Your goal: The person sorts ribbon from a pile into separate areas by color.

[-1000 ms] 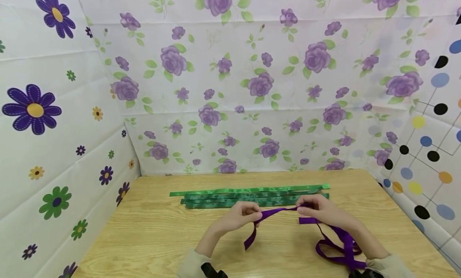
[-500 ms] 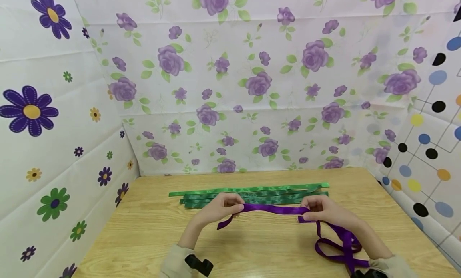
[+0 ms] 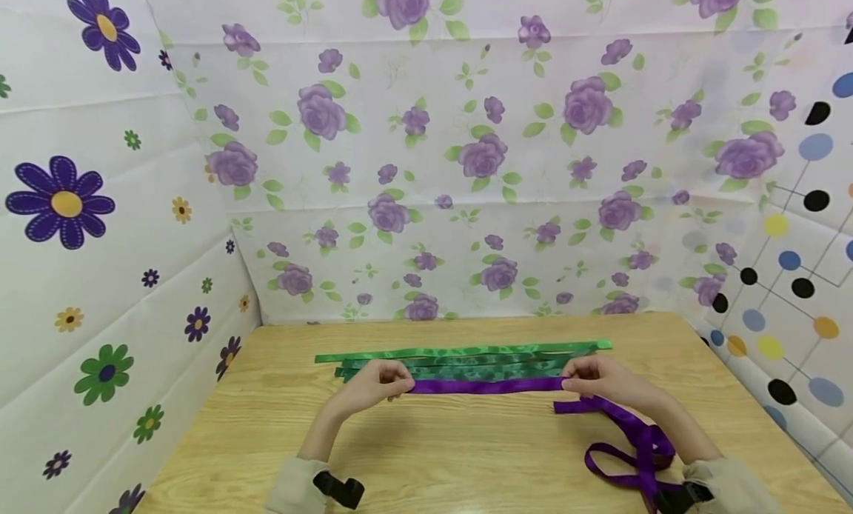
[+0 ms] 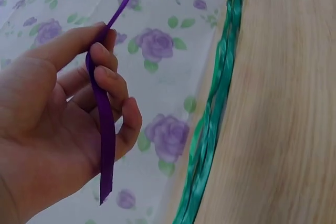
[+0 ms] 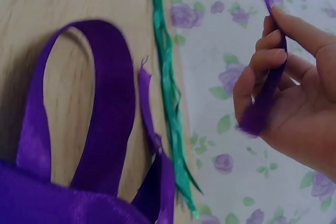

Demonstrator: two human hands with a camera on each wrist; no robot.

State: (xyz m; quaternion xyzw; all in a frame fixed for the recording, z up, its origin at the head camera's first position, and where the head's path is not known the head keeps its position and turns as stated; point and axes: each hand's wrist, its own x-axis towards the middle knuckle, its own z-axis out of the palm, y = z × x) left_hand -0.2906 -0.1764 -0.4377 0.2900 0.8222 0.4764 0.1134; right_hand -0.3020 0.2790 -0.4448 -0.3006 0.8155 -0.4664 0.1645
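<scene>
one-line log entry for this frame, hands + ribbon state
left hand: pinches purple ribbon | right hand: pinches same ribbon | span: taut between hands above table | slack: looped at right | green ribbons: flat behind

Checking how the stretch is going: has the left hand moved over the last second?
Yes. The left hand moved leftward along the green ribbons, pulling the purple ribbon taut.

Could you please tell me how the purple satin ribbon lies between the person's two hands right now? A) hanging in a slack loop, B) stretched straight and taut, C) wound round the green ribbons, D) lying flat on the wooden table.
B: the purple satin ribbon runs in a straight line from the left hand to the right hand, both pinching it.
</scene>
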